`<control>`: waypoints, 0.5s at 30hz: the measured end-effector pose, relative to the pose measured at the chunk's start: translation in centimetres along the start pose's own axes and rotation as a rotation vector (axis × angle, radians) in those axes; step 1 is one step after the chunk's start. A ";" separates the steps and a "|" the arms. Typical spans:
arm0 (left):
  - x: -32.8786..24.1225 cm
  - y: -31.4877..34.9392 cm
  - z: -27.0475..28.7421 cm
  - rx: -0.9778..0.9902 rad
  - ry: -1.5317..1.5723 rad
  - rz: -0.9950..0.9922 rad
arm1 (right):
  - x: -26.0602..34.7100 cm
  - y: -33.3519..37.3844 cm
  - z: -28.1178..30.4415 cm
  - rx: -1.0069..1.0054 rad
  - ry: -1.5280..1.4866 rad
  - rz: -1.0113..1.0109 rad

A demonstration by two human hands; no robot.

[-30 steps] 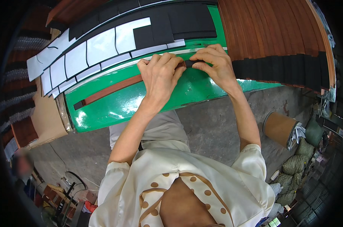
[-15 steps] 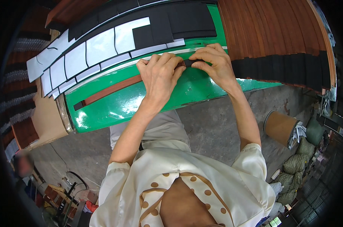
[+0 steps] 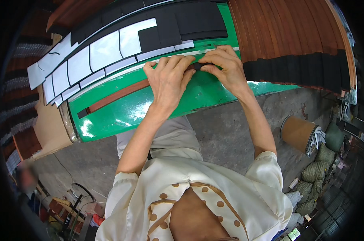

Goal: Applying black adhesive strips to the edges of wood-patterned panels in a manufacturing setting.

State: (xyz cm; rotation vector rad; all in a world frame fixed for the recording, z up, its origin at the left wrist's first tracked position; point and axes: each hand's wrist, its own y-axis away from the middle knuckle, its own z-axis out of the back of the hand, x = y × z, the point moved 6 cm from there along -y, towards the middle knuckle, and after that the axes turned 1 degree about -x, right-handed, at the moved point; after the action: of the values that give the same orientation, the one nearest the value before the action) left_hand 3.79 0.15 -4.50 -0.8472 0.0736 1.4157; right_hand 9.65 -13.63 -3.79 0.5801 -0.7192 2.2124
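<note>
A long, thin reddish-brown slat (image 3: 122, 95) lies slantwise across the glossy green tabletop (image 3: 182, 106), with a black cap or wrap (image 3: 83, 113) around its left end. My left hand (image 3: 166, 82) is closed on the slat near its right end, thumb and fingers pinching it. At that right end is a small black piece (image 3: 197, 66), pinched between the thumb and fingers of my right hand (image 3: 228, 68). The fingertips of both hands almost meet there and partly hide how the black piece sits on the slat.
White-backed sheets (image 3: 105, 52) and black pieces (image 3: 200, 24) lie in overlapping rows beyond my hands. To the right, many brown slats (image 3: 288, 30) with black ends lie side by side. A brown drum (image 3: 296, 130) and sacks (image 3: 315, 170) stand on the floor at right.
Both hands stay at the slat's right end, and the right fingers have shifted slightly on the black piece. Otherwise the scene only drifts a little in view.
</note>
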 end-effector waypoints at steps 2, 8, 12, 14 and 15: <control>-0.2 0.0 0.2 -0.016 -0.011 -0.039 | -0.4 0.1 -0.1 -0.006 0.001 0.014; -0.4 0.0 0.1 0.007 -0.022 -0.077 | -3.4 1.4 0.7 -0.148 -0.449 -0.349; -0.8 0.3 -0.5 0.052 -0.070 -0.173 | -3.1 2.1 -0.9 -0.114 -0.485 -0.505; -0.6 0.7 -0.7 0.044 -0.104 -0.215 | -2.7 2.0 -1.9 -0.113 -0.401 -0.508; -0.7 0.8 -0.5 0.011 -0.115 -0.244 | -2.8 2.1 -2.6 -0.143 -0.428 -0.529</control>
State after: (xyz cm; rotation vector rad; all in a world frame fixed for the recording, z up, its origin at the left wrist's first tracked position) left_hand 3.14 -0.80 -4.88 -0.7374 -0.1062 1.2296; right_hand 9.35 -14.60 -7.99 1.0523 -0.8168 1.5505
